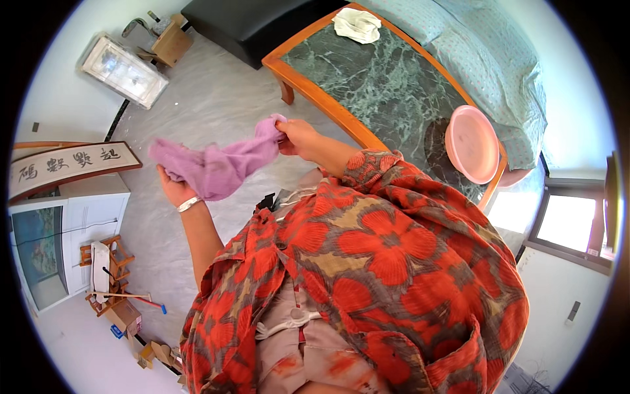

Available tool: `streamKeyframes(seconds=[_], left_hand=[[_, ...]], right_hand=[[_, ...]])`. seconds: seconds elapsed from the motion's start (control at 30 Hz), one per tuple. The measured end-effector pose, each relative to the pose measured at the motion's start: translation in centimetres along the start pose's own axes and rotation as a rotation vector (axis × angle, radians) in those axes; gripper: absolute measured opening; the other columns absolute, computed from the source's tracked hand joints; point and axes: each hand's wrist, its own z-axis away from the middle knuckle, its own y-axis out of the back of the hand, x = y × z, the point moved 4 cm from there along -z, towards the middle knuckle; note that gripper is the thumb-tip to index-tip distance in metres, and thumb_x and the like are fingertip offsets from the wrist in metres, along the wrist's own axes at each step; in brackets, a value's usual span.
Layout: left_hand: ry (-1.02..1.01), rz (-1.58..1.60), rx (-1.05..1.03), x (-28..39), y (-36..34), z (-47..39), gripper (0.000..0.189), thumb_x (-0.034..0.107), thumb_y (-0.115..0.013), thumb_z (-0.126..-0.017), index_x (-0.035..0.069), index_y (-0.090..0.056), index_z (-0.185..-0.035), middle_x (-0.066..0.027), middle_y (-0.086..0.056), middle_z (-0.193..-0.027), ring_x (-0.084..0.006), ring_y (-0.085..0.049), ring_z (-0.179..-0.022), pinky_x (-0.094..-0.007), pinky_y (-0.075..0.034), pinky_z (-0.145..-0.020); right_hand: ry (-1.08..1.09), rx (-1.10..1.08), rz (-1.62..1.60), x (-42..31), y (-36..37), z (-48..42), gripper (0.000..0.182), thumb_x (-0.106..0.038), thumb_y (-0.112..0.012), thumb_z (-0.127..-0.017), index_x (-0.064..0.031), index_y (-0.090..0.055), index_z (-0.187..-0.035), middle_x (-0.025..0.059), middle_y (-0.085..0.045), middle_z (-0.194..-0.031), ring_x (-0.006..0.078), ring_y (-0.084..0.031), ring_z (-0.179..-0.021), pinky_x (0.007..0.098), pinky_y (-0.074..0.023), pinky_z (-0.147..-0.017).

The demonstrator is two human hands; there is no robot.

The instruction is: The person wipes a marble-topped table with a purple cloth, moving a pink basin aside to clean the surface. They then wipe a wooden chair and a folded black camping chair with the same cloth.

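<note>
A purple cloth stretches between my two hands above the grey floor. My left hand, with a silver bracelet at the wrist, is under the cloth's wide, bunched end; its fingers are partly hidden by the fabric. My right hand pinches the narrow, gathered end between thumb and fingers, near the edge of the table. The table has a green marble-patterned top and an orange-brown wooden frame. A crumpled white cloth lies at its far end. A pink plastic basin stands at its right end.
A sofa with a pale green dotted cover runs along the table's far side. A black piece of furniture stands behind it at the top. To the left are a white cabinet, a framed calligraphy panel, wooden stools and cardboard boxes.
</note>
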Motion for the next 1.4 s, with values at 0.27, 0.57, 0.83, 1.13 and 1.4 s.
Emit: streamKeyframes(seconds=[0.27,0.57,0.83,1.13,1.4], left_hand=[[-0.264,-0.268,-0.096,3.9,-6.3,1.4,0.024,0.02,-0.042,-0.097,0.003,-0.053,-0.11,-0.0074,-0.06,-0.102,-0.0178,-0.058,-0.094,-0.0307,-0.047,-0.079],[-0.007,-0.107,-0.327,2.1,-9.6,-5.3,0.02,0.025,-0.045,-0.091,0.007,-0.052,-0.097,-0.0099,-0.056,-0.086,-0.0251,-0.054,-0.077,-0.0377,-0.046,-0.063],[-0.182,-0.125,0.023,1.3,-15.9,-14.5,0.041,0.039,-0.038,-0.095,0.008,-0.05,-0.119,-0.0112,-0.055,-0.118,-0.0289,-0.052,-0.108,-0.0434,-0.045,-0.09],[0.143,-0.028,0.217,-0.4,-8.4,-23.5,0.057,0.05,-0.034,-0.095,0.006,-0.043,-0.13,-0.0164,-0.044,-0.134,-0.0329,-0.038,-0.126,-0.0568,-0.031,-0.101],[0.3,-0.018,-0.139,-2.9,-13.3,-25.0,0.059,0.051,-0.031,-0.096,0.004,-0.043,-0.129,-0.0126,-0.05,-0.128,-0.0234,-0.049,-0.117,-0.0376,-0.041,-0.098]], right_hand=[[0.242,0.056,0.612,-1.5,-1.4,-2.6,0.038,-0.028,-0.062,-0.076,-0.0043,-0.057,-0.105,0.0138,-0.066,-0.091,0.0238,-0.065,-0.079,0.0378,-0.0503,-0.071],[0.594,-0.44,0.803,-5.8,-9.8,-6.0,0.056,-0.02,-0.066,-0.07,-0.0044,-0.049,-0.122,0.0142,-0.064,-0.099,0.025,-0.06,-0.095,0.035,-0.0457,-0.085],[0.321,-0.916,0.664,-12.1,-11.8,-12.3,0.035,-0.02,-0.067,-0.078,-0.0005,-0.06,-0.106,0.0062,-0.064,-0.1,0.0133,-0.056,-0.092,0.0295,-0.0441,-0.085],[0.086,-0.901,0.051,-25.2,-13.8,-18.1,0.042,-0.028,-0.067,-0.083,-0.0011,-0.053,-0.113,0.0042,-0.059,-0.103,0.0108,-0.056,-0.09,0.0256,-0.0466,-0.08],[0.784,-0.9,0.827,-26.5,-22.5,-21.3,0.017,-0.015,-0.059,-0.08,-0.0029,-0.05,-0.086,0.0064,-0.05,-0.077,0.0135,-0.046,-0.074,0.0292,-0.0412,-0.068]])
